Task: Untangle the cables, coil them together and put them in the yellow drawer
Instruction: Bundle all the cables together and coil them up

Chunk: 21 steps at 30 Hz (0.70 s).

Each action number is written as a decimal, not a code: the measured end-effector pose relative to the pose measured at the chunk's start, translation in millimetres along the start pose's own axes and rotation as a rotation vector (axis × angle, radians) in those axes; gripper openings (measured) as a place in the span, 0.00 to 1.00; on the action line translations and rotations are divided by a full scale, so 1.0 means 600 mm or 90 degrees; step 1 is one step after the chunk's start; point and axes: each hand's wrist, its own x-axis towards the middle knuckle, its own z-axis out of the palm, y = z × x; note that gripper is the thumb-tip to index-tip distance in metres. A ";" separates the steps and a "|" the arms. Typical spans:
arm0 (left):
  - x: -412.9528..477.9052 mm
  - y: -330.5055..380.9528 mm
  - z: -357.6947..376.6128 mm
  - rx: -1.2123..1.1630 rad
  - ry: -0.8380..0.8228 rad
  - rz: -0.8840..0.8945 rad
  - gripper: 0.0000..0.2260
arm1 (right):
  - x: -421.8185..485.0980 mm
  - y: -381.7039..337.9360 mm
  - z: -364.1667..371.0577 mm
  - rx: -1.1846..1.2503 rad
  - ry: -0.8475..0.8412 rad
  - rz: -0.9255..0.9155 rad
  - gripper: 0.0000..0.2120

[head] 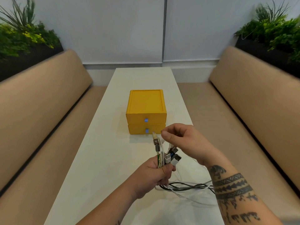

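The tattoo lettering on the right forearm is too blurred to read. The left hand grips a bunch of cables over the bench, plugs pointing up, loose lengths trailing right. Just above, the right hand curls its fingers beside the topmost plug; whether they hold anything cannot be told. Beyond stands the yellow drawer unit, both drawers closed

Yellow drawer box, frame centre, looked matt plastic; table smooth matt white; cable plugs shiny metal & plastic.
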 end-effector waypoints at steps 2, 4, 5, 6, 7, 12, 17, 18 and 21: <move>0.002 0.002 0.002 0.027 -0.003 -0.007 0.10 | -0.001 -0.012 0.004 -0.042 -0.019 0.001 0.11; 0.003 0.004 0.004 0.039 0.000 -0.017 0.10 | -0.001 -0.021 0.004 -0.071 -0.032 0.022 0.12; 0.003 0.005 0.004 0.044 0.002 -0.020 0.09 | 0.000 -0.022 0.003 -0.070 -0.039 0.031 0.12; 0.003 0.006 0.004 0.053 0.007 -0.022 0.09 | 0.002 -0.024 0.002 -0.065 -0.045 0.038 0.11; 0.004 0.007 0.005 0.065 0.012 -0.022 0.09 | 0.003 -0.023 0.001 -0.056 -0.046 0.041 0.10; 0.004 0.007 0.007 0.061 0.048 -0.021 0.08 | 0.010 -0.014 -0.001 0.130 0.011 0.122 0.11; 0.008 0.009 0.008 0.020 0.046 -0.018 0.10 | 0.011 -0.009 -0.002 0.385 0.059 0.215 0.16; 0.010 0.011 0.010 0.005 0.042 -0.016 0.10 | 0.009 -0.008 -0.003 0.435 0.062 0.221 0.17; 0.011 0.013 0.012 -0.021 0.034 -0.017 0.08 | 0.008 -0.007 -0.010 0.526 0.083 0.209 0.16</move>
